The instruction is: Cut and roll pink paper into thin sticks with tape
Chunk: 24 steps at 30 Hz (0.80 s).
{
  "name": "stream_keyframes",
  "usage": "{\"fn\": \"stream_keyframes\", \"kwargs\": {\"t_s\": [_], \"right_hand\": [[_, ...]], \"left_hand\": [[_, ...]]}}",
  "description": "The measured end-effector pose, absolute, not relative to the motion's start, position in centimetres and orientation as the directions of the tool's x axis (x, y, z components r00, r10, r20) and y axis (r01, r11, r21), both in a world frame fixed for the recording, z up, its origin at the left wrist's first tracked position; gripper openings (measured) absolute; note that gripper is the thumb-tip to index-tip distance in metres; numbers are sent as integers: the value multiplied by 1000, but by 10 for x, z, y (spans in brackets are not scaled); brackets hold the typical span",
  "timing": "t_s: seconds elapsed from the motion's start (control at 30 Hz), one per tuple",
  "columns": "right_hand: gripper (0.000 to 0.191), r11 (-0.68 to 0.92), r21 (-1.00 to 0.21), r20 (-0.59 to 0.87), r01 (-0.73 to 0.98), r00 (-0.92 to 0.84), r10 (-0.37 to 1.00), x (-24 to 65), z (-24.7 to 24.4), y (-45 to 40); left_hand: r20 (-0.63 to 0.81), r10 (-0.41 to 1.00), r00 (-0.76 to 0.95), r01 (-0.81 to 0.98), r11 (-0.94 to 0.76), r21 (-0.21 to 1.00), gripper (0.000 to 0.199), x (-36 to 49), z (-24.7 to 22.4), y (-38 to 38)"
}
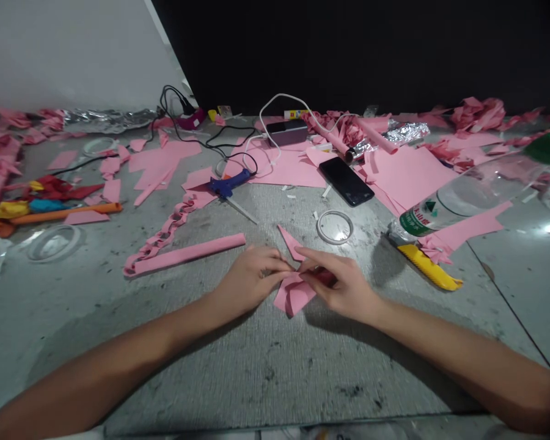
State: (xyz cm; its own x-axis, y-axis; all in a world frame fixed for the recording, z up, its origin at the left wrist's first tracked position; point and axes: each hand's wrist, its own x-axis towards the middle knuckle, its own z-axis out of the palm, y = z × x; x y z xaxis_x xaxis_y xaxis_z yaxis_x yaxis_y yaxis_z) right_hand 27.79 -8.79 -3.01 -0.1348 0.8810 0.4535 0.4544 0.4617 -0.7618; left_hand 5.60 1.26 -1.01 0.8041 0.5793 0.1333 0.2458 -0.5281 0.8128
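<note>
A small folded pink paper piece (291, 296) is pinched between my two hands near the middle of the table. My left hand (253, 276) has its thumb and fingers closed on its upper left edge. From the other side, my right hand (341, 282) grips the same piece with thumb and index finger, almost touching the left fingertips. A pointed pink strip (289, 241) sticks out just beyond the fingers; whether it joins the folded piece is hidden. Left of my hands lies a rolled pink paper tube (190, 253), beside a twisted pink paper chain (165, 235).
Beyond my hands are a blue glue gun (229, 183), a black phone (346, 181) and a tape roll (334, 227). To the right, a plastic bottle (467, 189) lies near a yellow cutter-like object (431, 267). Pink paper scraps and cables lie along the back.
</note>
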Motion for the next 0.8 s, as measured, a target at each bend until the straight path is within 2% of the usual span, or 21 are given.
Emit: {"fn": "stream_keyframes", "kwargs": {"t_s": [0.17,0.27,0.5,0.8], "right_hand": [[59,479,-743,444,468,-190,875,278,-31,-90],[61,475,-754,438,453,-192,878,278,-29,-90],[61,508,-763,458,399,-221,861,277,-18,-90],[57,562,-689,473,457,-303,827,271,-14,-94]], "left_hand": [[49,666,745,227,-322,919,20,61,-4,8],[-36,697,716,248,-206,946,17,63,-1,3],[-190,674,714,232,29,972,19,67,-5,-1],[-222,673,706,270,35,962,18,67,-6,-8]]}}
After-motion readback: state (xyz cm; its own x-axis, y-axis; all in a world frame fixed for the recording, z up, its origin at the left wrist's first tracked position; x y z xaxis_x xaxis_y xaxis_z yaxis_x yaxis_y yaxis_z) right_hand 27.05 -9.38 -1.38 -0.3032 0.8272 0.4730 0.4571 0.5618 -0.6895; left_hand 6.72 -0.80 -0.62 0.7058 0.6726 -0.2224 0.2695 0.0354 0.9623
